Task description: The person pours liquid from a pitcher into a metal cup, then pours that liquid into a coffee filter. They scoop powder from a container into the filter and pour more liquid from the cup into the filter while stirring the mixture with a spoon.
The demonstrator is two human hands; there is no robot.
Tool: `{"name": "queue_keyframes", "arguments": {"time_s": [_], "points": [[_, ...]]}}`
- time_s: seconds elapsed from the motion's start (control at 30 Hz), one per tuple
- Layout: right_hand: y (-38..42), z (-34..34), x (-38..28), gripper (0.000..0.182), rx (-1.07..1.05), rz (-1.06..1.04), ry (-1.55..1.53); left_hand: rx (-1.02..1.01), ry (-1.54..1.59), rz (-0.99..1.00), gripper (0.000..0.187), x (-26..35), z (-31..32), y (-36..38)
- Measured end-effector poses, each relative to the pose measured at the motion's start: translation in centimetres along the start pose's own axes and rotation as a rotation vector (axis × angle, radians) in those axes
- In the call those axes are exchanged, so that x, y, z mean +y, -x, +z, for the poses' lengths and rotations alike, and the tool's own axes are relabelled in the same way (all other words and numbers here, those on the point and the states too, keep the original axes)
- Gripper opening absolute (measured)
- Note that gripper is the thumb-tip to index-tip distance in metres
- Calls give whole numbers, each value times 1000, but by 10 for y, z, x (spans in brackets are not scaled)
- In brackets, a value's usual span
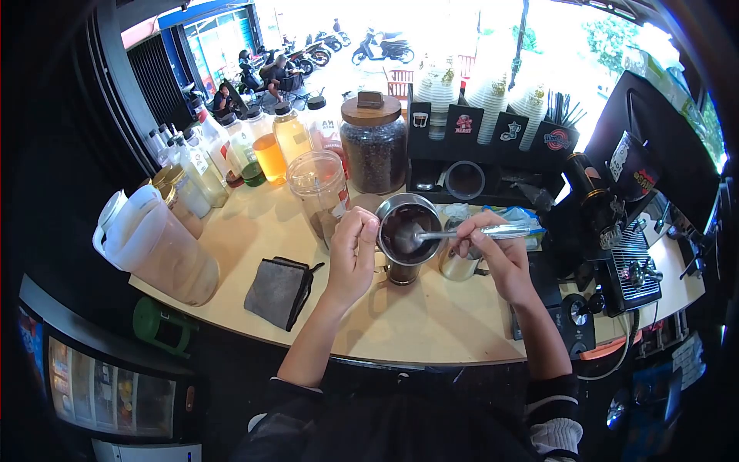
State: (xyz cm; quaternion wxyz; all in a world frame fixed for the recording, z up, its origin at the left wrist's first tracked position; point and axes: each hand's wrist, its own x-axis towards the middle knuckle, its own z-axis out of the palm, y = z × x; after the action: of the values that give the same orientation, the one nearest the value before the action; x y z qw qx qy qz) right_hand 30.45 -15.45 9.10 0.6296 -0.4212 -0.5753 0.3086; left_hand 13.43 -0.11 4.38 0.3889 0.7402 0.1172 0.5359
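Note:
My left hand [352, 258] is closed at the left side of a steel pitcher [400, 252], its fingers wrapped where the handle would be; the handle itself is hidden. Dark liquid shows inside the pitcher, which is held above the table. In my right hand [499, 262] is a metal spoon [509, 231], pinched near its handle, with its bowl down in the pitcher. Below the pitcher part of a glass [402, 274] shows. Partly behind my right hand stands another container [458, 268] with pale contents.
Left of my hands lies a folded grey cloth [275, 292], with a plastic jug [165, 254] beyond. A clear plastic jar [315, 189], a coffee bean jar [374, 150] and several bottles [269, 156] line the back. Stacked cups [436, 88] and an espresso machine [635, 266] stand right.

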Motion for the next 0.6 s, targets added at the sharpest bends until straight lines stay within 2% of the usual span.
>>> {"name": "queue_keyframes", "arguments": {"time_s": [0.13,0.23,0.5,0.6], "points": [[-1,7,2,17,64,-17,1,8,-26,30,25,1,2,-1],[2,3,6,17,-4,-48,79,8,31,-40,25,4,1,0],[3,3,1,17,-2,-65,146,7,23,-6,24,2,3,0],[3,5,3,17,54,-97,66,13,18,5,24,2,3,-2]]}}
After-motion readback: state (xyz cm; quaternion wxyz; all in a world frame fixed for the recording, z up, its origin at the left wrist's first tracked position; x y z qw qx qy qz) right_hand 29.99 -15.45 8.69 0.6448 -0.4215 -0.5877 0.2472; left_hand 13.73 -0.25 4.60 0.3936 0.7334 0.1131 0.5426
